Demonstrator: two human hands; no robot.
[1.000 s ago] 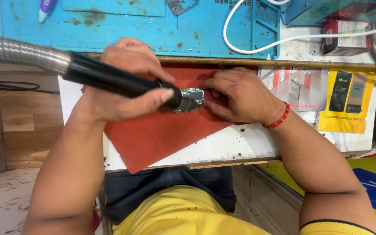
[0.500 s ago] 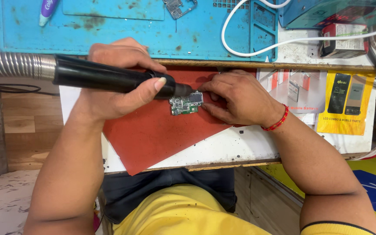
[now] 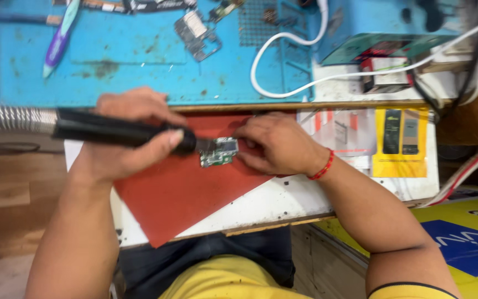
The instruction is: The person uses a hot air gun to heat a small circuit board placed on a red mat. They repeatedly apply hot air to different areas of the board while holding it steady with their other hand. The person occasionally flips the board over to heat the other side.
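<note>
Left hand (image 3: 120, 147) is wrapped tight around a black hot-air wand (image 3: 123, 132) on a ribbed metal hose (image 3: 12, 119), nozzle nearly touching the small green circuit board (image 3: 218, 151) lying on the red mat (image 3: 178, 194). Right hand (image 3: 275, 145) pins the board's edge with its fingertips. Honestly those fingers look too near the nozzle; one slip and they'd probably get burned, or the board scorches.

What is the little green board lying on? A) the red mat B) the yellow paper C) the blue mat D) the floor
A: the small green circuit board lies on the red mat, between the left hand holding the black hot-air tool and the right hand.
</note>
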